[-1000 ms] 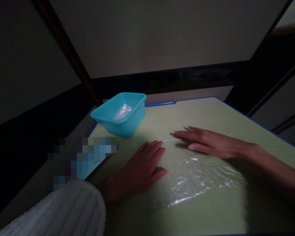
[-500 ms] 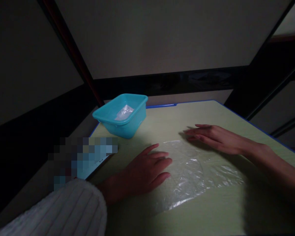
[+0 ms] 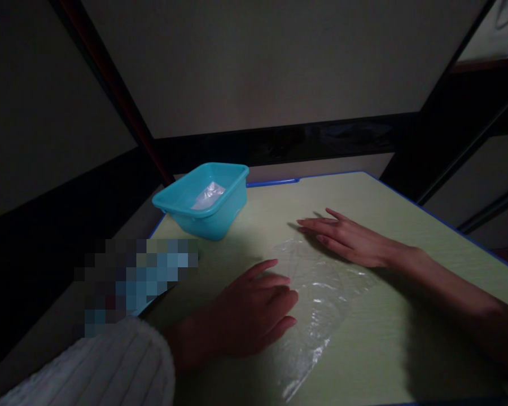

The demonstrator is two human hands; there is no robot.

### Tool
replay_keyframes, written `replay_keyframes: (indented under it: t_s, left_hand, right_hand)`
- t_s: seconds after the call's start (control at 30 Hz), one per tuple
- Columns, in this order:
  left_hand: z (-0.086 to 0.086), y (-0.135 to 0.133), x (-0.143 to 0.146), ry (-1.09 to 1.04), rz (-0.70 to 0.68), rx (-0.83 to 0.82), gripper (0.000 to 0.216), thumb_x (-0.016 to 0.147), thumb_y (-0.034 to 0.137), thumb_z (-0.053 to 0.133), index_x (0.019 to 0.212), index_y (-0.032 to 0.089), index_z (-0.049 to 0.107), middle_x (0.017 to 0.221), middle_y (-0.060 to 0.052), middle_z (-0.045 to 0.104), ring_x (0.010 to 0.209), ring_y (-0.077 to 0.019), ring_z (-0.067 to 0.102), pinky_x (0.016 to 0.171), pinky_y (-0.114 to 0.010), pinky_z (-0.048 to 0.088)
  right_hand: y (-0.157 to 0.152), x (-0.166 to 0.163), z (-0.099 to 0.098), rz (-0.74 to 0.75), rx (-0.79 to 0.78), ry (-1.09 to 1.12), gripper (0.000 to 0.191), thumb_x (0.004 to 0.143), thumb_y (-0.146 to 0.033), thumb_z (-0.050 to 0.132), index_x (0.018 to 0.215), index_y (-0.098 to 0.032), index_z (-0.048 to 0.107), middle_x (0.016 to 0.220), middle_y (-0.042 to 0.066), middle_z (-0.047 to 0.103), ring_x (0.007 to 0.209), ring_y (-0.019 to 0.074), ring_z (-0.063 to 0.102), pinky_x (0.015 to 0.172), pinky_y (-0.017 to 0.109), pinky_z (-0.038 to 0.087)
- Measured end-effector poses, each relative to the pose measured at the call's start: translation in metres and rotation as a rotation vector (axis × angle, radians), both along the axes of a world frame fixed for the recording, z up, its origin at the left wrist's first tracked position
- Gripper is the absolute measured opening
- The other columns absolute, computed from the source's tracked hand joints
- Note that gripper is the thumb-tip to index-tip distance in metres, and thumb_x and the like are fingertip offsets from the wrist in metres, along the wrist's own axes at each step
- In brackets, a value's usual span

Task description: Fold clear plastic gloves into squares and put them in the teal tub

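A clear plastic bag (image 3: 322,304), thin and wrinkled, lies spread on the pale table (image 3: 406,361) between my hands. My left hand (image 3: 258,310) rests at the bag's left edge with its fingers apart, palm down. Over the bag's far right part is my right hand (image 3: 347,239), fingers stretched out towards the left and thumb side partly hidden. Neither hand grips anything that I can see. Some of the bag's left edge is covered by my left fingers.
A turquoise plastic basin (image 3: 207,220) stands at the table's far left corner, with a folded clear plastic piece (image 3: 209,194) inside. A blurred-out, light blue flat object (image 3: 152,282) lies at the left edge. Dark-trimmed panels (image 3: 279,67) rise behind the table.
My right hand has moved left across the bag. The bag's right part has been drawn in, and its near edge now slants more steeply. My left hand has barely moved.
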State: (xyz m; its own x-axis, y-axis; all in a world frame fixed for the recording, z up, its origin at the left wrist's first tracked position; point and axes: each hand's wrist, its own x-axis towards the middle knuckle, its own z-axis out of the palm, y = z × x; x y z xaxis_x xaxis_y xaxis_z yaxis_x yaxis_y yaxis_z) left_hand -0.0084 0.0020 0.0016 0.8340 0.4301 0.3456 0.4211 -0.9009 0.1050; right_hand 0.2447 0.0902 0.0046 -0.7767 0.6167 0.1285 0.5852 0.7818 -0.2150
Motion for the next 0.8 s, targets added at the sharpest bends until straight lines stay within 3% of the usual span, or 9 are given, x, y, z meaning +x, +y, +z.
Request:
replay_keyframes:
  t_s: [0.13, 0.33, 0.47, 0.6, 0.8]
  left_hand:
    - [0.001, -0.006, 0.003, 0.022, -0.056, -0.009, 0.026, 0.093, 0.028, 0.035, 0.098, 0.014, 0.056, 0.094, -0.006, 0.068, 0.102, -0.0173, 0.056, 0.109, -0.036, 0.023]
    - [0.002, -0.005, 0.003, 0.033, 0.021, 0.063, 0.025, 0.092, 0.028, 0.036, 0.101, 0.014, 0.054, 0.096, -0.007, 0.067, 0.099, -0.0182, 0.058, 0.106, -0.037, 0.029]
    - [-0.001, 0.005, -0.002, 0.006, 0.106, 0.088, 0.02, 0.091, 0.022, 0.036, 0.096, 0.014, 0.054, 0.092, -0.007, 0.067, 0.088, -0.0164, 0.061, 0.1, -0.037, 0.037]
    - [-0.002, 0.009, -0.004, 0.024, 0.148, 0.099, 0.016, 0.089, 0.017, 0.038, 0.093, 0.014, 0.054, 0.089, -0.007, 0.067, 0.081, -0.0162, 0.063, 0.093, -0.036, 0.044]
    - [-0.001, 0.011, -0.005, 0.082, 0.227, 0.105, 0.012, 0.086, 0.015, 0.043, 0.09, 0.014, 0.054, 0.084, -0.007, 0.067, 0.077, -0.0186, 0.063, 0.085, -0.036, 0.048]
  right_hand:
    - [0.002, -0.001, -0.005, 0.062, -0.01, -0.014, 0.05, 0.092, -0.029, 0.025, 0.14, -0.013, 0.026, 0.139, 0.016, 0.04, 0.13, 0.0267, 0.032, 0.105, 0.062, 0.012]
    - [0.004, 0.0, -0.009, 0.062, 0.01, -0.007, 0.051, 0.092, -0.029, 0.026, 0.14, -0.015, 0.025, 0.14, 0.015, 0.039, 0.132, 0.0254, 0.029, 0.104, 0.061, 0.013]
    - [0.004, 0.002, -0.005, 0.041, 0.099, 0.002, 0.05, 0.09, -0.027, 0.027, 0.138, -0.013, 0.03, 0.137, 0.015, 0.044, 0.129, 0.0256, 0.036, 0.105, 0.06, 0.016]
    - [0.006, 0.01, 0.004, 0.008, 0.177, -0.048, 0.047, 0.084, -0.02, 0.03, 0.128, -0.015, 0.045, 0.129, 0.012, 0.054, 0.117, 0.0254, 0.05, 0.104, 0.058, 0.023]
    - [0.008, 0.025, 0.014, -0.087, 0.174, -0.099, 0.045, 0.083, -0.018, 0.03, 0.121, -0.013, 0.053, 0.124, 0.013, 0.057, 0.112, 0.0248, 0.055, 0.103, 0.053, 0.03]
